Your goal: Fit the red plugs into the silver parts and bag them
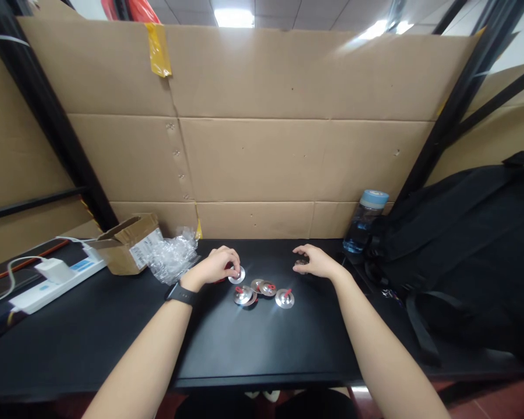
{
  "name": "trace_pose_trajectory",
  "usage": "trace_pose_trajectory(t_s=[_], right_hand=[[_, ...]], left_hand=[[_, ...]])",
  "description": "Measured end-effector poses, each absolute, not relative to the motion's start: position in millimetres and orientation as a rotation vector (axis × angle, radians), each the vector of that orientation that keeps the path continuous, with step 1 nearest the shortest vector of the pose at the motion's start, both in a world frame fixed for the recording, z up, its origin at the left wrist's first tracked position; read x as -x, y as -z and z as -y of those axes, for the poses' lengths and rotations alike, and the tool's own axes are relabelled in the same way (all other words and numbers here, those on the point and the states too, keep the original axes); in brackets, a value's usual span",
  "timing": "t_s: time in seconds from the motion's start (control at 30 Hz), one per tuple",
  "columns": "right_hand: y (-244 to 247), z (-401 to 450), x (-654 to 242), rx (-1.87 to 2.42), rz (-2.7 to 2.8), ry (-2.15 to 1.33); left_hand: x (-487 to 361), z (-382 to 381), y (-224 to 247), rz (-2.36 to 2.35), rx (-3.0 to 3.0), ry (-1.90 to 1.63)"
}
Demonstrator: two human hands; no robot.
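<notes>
My left hand (220,265) pinches a small silver finger cymbal (240,276) near its middle, low over the black table. My right hand (317,262) is further right, thumb and index finger spread apart. A shiny round piece (301,263), partly hidden, shows between those fingers; whether they touch it I cannot tell. Between the hands several finger cymbals with red loops lie on the table. One cymbal (243,295) rests over another at the left of the group, two overlap around the middle cymbal (268,288), and a single cymbal (284,298) lies apart at the right.
Crumpled clear plastic wrap (174,256) and an open cardboard box (128,244) stand left, beside a white power strip (63,285). A blue-lidded water bottle (364,224) and a black backpack (475,250) are at the right. A cardboard wall (262,163) closes the back.
</notes>
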State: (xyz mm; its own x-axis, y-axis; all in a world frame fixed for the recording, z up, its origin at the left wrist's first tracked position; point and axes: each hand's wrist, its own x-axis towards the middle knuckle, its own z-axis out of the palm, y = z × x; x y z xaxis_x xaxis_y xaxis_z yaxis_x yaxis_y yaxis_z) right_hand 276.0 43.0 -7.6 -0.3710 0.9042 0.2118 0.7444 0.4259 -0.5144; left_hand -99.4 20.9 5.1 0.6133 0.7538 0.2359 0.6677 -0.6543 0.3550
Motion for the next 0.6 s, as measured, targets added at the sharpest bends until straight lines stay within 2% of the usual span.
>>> trace_pose_trajectory(t_s=[0.23,0.4,0.6], right_hand=[[-13,-14,-230,1.081,2.247,-0.294],[-19,8,-194,0.814,2.287,-0.441],[-15,19,-173,0.831,2.226,-0.443]], left_hand=[[86,-11,-16,-1.086,-2.546,-0.826],[67,-3,-17,-0.817,-2.346,-0.868],[53,0,-9,-0.765,-2.16,-0.895]])
